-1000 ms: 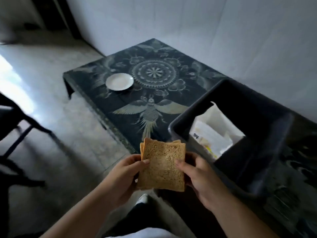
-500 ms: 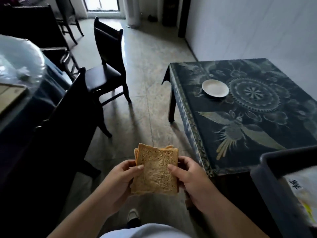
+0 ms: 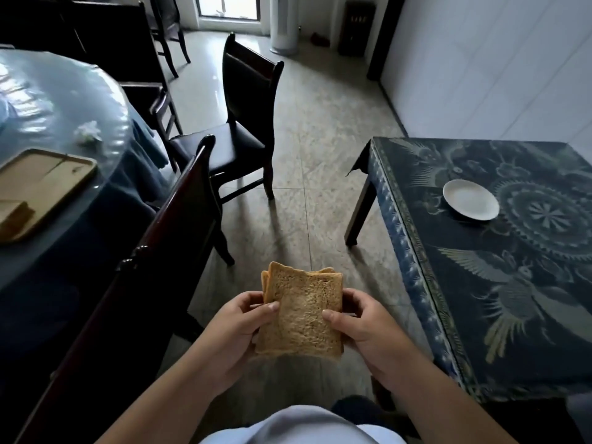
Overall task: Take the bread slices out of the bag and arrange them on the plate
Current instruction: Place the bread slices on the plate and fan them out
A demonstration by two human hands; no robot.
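Head camera looks down on a stack of brown bread slices (image 3: 301, 315), held upright between both hands over the floor, in front of the person's body. Left hand (image 3: 238, 328) grips the stack's left edge, its thumb pressed on the front slice and its fingers (image 3: 253, 301) curled around behind. Right hand (image 3: 363, 325) grips the right edge the same way, thumb flat on the front face, the other fingers wrapped behind the stack. At least three slices show, their top crusts fanned slightly apart. Beneath the hands sits the person's pale shirt (image 3: 301, 427).

To the right stands a low desk (image 3: 448, 315) covered with a dark cloth printed with a bird and a round medallion. On it, well apart from the bread, rests a white plate (image 3: 471, 199), bare of any slices. To the left, a dark wooden chair back (image 3: 153, 267) runs close beside the left forearm. Beyond it is a round desk (image 3: 64, 100) under clear plastic, carrying a wooden tray (image 3: 41, 187) with what looks like bread at its near corner. Farther off, another dark chair (image 3: 243, 123) stands on the tiled floor (image 3: 320, 139), and a bright doorway (image 3: 227, 8) lies at the far end.
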